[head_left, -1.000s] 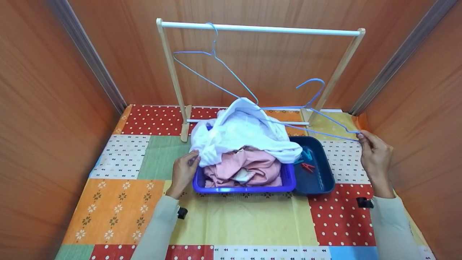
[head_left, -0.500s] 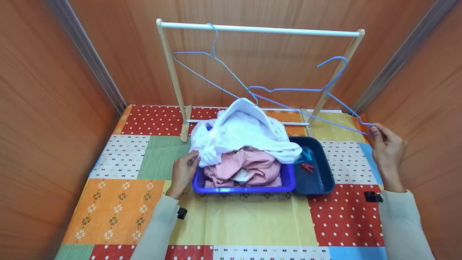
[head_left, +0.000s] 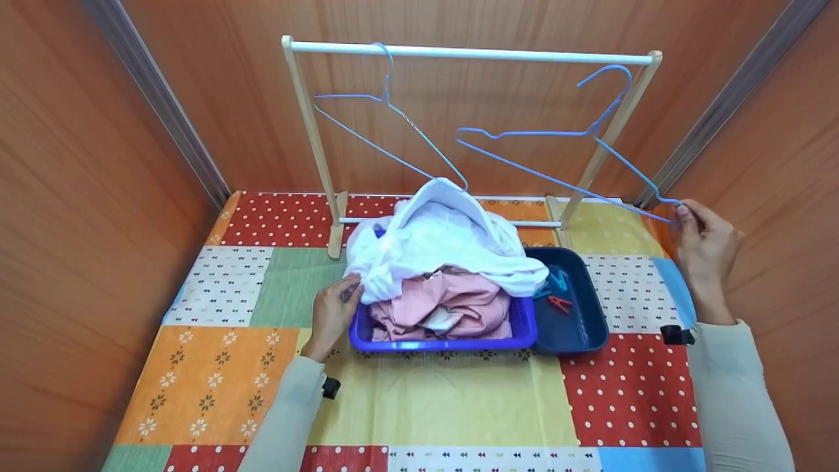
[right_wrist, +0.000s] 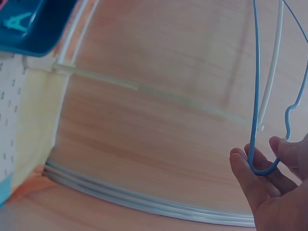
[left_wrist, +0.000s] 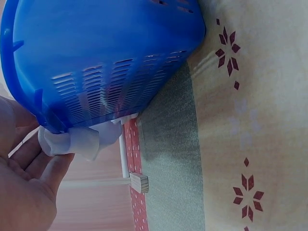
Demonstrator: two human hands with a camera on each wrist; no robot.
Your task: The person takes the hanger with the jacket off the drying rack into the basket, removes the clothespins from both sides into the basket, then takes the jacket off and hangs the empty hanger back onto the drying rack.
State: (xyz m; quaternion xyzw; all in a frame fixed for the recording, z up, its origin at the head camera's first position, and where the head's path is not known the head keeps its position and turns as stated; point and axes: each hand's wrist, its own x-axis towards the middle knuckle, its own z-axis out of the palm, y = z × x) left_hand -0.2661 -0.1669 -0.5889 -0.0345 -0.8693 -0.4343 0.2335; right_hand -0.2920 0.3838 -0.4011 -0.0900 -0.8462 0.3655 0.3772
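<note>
In the head view my right hand [head_left: 711, 242] pinches the lower right corner of a blue wire hanger [head_left: 544, 133], raised at the right with its hook just under the rail. The right wrist view has the hanger's bent end [right_wrist: 262, 171] between thumb and fingers. My left hand [head_left: 335, 314] holds an edge of the white garment [head_left: 446, 242] at the left side of a purple-blue basket [head_left: 442, 344]. Bunched white cloth [left_wrist: 77, 142] shows at the fingertips in the left wrist view. A pink garment [head_left: 452, 295] lies in front of the white one inside the basket.
A rack with a white rail [head_left: 478, 52] and wooden legs stands behind the basket. A second hanger [head_left: 387, 101] hangs at its left. Right of the basket sits a dark tray [head_left: 583, 328] with red and teal clothespins [head_left: 558, 303]. Wooden panels [head_left: 754, 216] enclose the patchwork cloth.
My right hand has moved right and upward with the blue hanger, whose left end has come away from the white garment. The left hand has stayed in place.
</note>
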